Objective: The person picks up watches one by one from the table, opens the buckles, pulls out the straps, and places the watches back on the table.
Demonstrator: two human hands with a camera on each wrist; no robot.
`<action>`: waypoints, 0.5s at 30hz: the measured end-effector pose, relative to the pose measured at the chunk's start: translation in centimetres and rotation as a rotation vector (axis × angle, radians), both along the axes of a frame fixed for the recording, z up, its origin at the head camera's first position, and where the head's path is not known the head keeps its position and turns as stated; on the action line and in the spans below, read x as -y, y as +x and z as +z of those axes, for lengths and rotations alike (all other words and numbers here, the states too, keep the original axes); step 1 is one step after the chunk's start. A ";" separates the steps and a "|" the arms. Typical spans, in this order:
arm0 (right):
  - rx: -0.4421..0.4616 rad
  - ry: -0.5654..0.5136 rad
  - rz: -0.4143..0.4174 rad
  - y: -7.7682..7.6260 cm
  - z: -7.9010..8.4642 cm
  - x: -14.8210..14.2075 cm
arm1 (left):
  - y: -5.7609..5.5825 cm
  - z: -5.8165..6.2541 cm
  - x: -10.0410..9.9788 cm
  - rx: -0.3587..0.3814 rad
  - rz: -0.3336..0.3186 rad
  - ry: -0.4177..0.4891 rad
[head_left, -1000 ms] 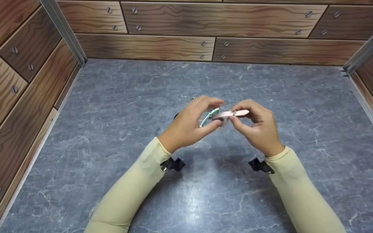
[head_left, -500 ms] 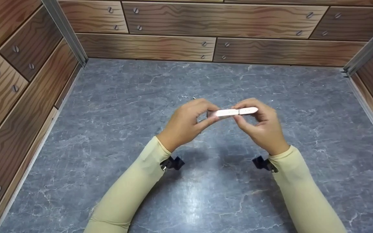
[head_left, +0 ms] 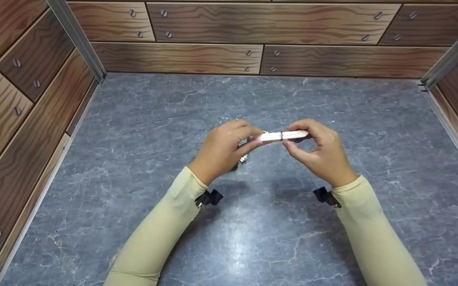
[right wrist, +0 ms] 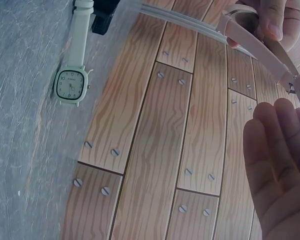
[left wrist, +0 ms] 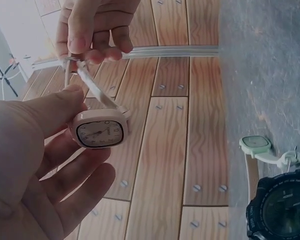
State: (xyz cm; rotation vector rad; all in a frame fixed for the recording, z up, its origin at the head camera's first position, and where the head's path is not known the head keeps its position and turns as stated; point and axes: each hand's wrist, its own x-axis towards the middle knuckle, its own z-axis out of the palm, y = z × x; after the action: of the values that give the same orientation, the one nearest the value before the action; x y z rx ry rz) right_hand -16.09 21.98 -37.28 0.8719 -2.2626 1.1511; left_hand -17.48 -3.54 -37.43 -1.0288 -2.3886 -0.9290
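A pale pink wristwatch (head_left: 270,136) is held up between both hands, its strap fastened into a loop. My left hand (head_left: 225,147) pinches the strap close to the case; the square dial (left wrist: 100,132) faces the left wrist camera. At the buckle end, my right hand (head_left: 318,151) pinches the strap between thumb and fingers. The buckle (right wrist: 291,87) shows in the right wrist view, with the thumb out of sight there. In the head view the left fingers hide the watch case.
On the grey marbled table (head_left: 153,119) lie a mint green wristwatch (right wrist: 70,85) and a black digital watch (left wrist: 285,212), mostly hidden by the left hand in the head view. Wood-patterned walls (head_left: 205,59) with metal corner rails stand around the table.
The pink strap has turned from a slanted, bent pose to a flatter, straighter one facing the head camera. The right hand has shifted slightly. A green strap seen between the hands earlier is now mostly hidden.
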 end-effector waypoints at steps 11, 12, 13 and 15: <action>-0.019 0.071 0.034 -0.2 -0.3 0.1 | 0.0 0.0 0.0 -0.096 0.015 -0.100; -0.017 0.091 0.032 -0.2 -0.3 0.1 | 0.0 0.0 0.0 -0.109 0.014 -0.101; -0.014 0.112 0.027 -0.3 -0.4 0.1 | 0.0 -0.1 0.0 -0.121 0.014 -0.104; -0.012 0.153 0.013 -0.3 -0.5 0.2 | 0.0 -0.1 -0.1 -0.143 0.016 -0.118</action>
State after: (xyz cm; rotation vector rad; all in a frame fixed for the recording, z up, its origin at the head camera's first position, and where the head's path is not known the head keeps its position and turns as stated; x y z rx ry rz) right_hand -16.41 21.83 -37.74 0.9497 -2.3627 0.9859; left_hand -17.49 -3.46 -37.53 -1.0793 -2.3514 -0.6908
